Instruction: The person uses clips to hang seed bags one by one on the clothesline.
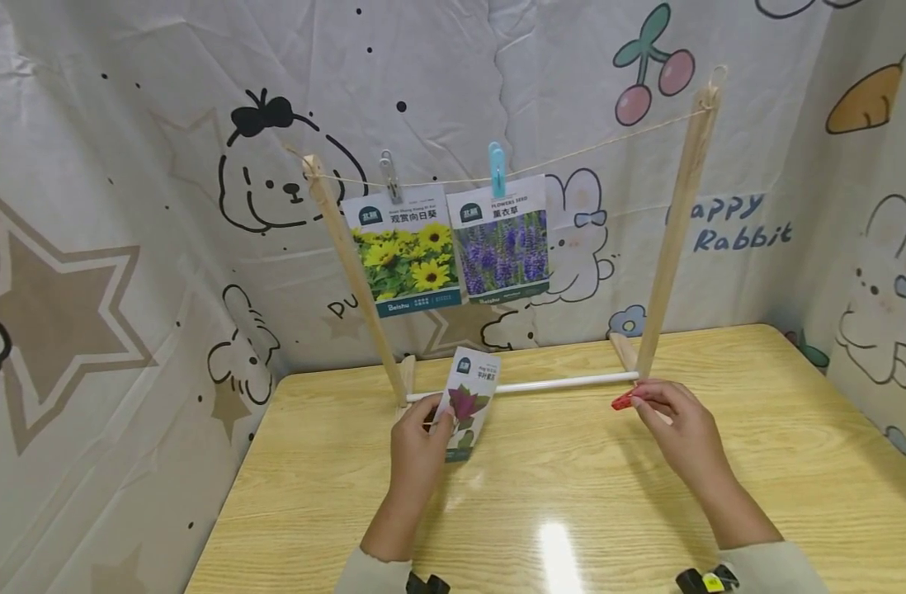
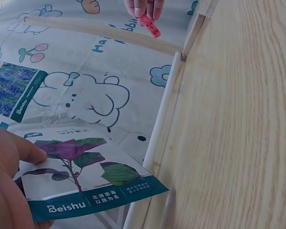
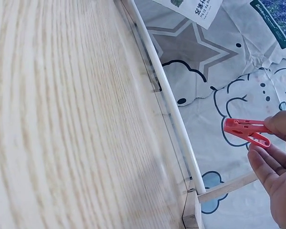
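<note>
My left hand (image 1: 417, 439) pinches the left edge of a seed packet (image 1: 474, 392) with a purple-leaved plant on it, thumb on the front, in front of the frame's lower left. Over by the frame's right post, my right hand (image 1: 679, 425) holds a red clothespin (image 1: 624, 399) between thumb and fingers; in the right wrist view the clothespin (image 3: 245, 130) points away from the hand. Two packets hang from a string (image 1: 587, 151): a yellow sunflower packet (image 1: 408, 256) under a grey clothespin (image 1: 389, 175), and a lavender packet (image 1: 501, 247) under a blue clothespin (image 1: 497, 169).
The string runs between a left wooden post (image 1: 356, 276) and a taller-looking right post (image 1: 673, 239). A white rod (image 1: 564, 384) joins them low down, above the wood-grain table (image 1: 512, 495). Behind hangs a printed cloth (image 1: 438, 74) with cartoon figures.
</note>
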Tool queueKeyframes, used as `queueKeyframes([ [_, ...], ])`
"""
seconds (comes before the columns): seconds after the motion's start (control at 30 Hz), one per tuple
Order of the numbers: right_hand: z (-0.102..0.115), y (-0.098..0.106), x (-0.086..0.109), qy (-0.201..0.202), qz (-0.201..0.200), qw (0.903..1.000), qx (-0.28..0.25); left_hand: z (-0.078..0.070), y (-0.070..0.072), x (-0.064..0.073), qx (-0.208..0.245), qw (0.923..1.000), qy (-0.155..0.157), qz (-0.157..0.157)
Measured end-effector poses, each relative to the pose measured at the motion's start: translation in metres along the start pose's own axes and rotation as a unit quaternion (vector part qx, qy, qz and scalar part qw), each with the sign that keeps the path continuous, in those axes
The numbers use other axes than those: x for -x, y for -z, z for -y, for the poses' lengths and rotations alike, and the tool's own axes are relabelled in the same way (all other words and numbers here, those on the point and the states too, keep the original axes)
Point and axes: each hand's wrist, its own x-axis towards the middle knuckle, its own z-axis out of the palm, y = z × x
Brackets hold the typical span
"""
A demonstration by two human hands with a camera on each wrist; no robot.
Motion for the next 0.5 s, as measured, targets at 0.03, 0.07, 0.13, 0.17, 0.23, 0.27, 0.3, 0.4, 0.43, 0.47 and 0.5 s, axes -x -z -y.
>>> queueKeyframes([
  [0.03,0.0004,0.0001,0.0,0.0,-0.002,1.0,0.001,0.0,0.0004,-0.0003,0.004,1.0,0.003,0.001],
  [0.07,0.0007,0.0002,-0.0001,-0.001,-0.005,1.0,0.003,-0.0002,0.0007,-0.0007,0.006,1.0,0.005,0.003],
  [0.13,0.0016,0.0004,-0.0002,-0.003,-0.009,0.9999,0.003,-0.0015,0.0018,-0.0013,0.007,0.9999,0.011,0.003],
  [0.17,0.002,0.0005,-0.0004,-0.003,-0.011,0.9999,0.003,-0.002,0.0024,-0.0018,0.006,0.9999,0.011,0.003],
  [0.23,0.0028,0.0005,-0.0009,0.002,-0.014,0.9999,0.002,-0.0029,0.0039,-0.003,0.006,0.9999,0.016,0.001],
  [0.27,0.0032,0.0004,-0.0014,0.006,-0.017,0.9998,0.0,-0.0035,0.0048,-0.0037,0.006,0.9998,0.019,0.0],
  [0.3,0.0034,0.0004,-0.0019,0.01,-0.02,0.9997,-0.003,-0.004,0.0058,-0.0045,0.007,0.9997,0.023,0.0],
  [0.4,0.0043,0.0001,-0.0039,0.02,-0.031,0.9993,-0.008,-0.0049,0.0085,-0.0064,0.015,0.9993,0.034,0.001],
  [0.43,0.0046,0.0001,-0.0047,0.023,-0.034,0.9991,-0.009,-0.0048,0.009,-0.0071,0.02,0.9991,0.036,0.001],
  [0.47,0.005,0.0003,-0.0053,0.024,-0.036,0.999,-0.01,-0.0048,0.0093,-0.0075,0.024,0.999,0.037,0.001],
  [0.5,0.0053,0.0006,-0.0058,0.024,-0.036,0.999,-0.008,-0.0049,0.0095,-0.0075,0.027,0.9989,0.038,0.001],
])
